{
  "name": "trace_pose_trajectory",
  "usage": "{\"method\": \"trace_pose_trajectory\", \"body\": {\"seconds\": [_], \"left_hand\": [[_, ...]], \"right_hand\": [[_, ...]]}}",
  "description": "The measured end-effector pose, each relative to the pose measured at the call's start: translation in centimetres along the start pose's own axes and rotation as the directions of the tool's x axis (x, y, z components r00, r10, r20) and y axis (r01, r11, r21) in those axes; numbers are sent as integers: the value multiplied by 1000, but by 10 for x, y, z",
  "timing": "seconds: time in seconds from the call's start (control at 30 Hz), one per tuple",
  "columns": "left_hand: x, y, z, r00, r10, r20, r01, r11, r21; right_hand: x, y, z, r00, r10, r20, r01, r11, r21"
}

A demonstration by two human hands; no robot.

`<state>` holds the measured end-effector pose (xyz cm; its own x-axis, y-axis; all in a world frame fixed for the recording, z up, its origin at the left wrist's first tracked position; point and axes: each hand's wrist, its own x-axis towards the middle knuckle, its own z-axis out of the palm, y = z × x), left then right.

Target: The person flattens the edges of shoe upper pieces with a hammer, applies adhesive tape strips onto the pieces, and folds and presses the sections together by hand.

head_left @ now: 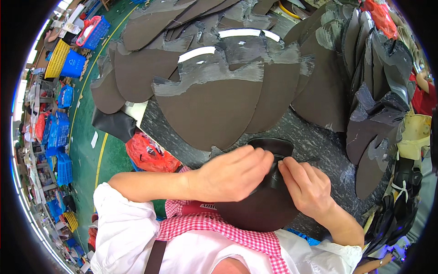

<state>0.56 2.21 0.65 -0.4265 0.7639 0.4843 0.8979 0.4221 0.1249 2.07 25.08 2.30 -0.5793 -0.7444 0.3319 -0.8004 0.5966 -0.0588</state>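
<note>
Dark brown leather piece point(267, 208), rounded like a shield, lies on the grey mottled tabletop point(319, 137) right in front of us, its lower curve close to our checked apron point(228, 226). We have our left hand point(235, 173) laid over its upper left part, fingers curled down onto a black strip point(273, 176) that runs across the piece. Our right hand point(308, 187) comes in from the other side and pinches the same strip between thumb and forefinger, so both hands are closed on it and nearly touch at the fingertips. Just above them a black curved band point(273, 145) rises from the top edge of the piece.

We judge the step in hand to be pressing or folding the strip down along the upper edge. The next move seems to call for steady pressure from the left hand while the right works the strip along the curve, without letting the piece slide.

Beyond our hands, many similar brown pieces point(205, 107) with grey-smeared top edges lie overlapping across the tabletop, and more stand stacked at the right point(374, 91). A red bag point(148, 155) sits below the tabletop's left edge, above the green floor point(86, 137).
</note>
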Motion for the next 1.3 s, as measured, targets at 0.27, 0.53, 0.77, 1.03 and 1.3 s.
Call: {"method": "trace_pose_trajectory", "body": {"seconds": [0.27, 0.53, 0.77, 1.03, 1.3], "left_hand": [[-32, -6, -32, 974, 26, 225, 57, 932, -357], [-13, -143, -33, 751, -649, -118, 500, 677, -540], [-11, -147, -88, 742, -644, -190, 207, 489, -847], [37, -72, -90, 802, -365, 473, 459, -132, -879], [20, -27, -35, 629, -100, 771, 696, -368, -616]], "right_hand": [[10, 12, -29, 985, 24, 171, -59, 977, 203], [164, 56, 38, 938, 270, -216, -149, 880, 452], [181, 46, 13, 908, 415, -62, -164, 488, 857], [95, 0, -71, 881, 472, 38, -294, 483, 825], [21, -22, -34, 723, 566, 396, -568, 161, 807]]}}
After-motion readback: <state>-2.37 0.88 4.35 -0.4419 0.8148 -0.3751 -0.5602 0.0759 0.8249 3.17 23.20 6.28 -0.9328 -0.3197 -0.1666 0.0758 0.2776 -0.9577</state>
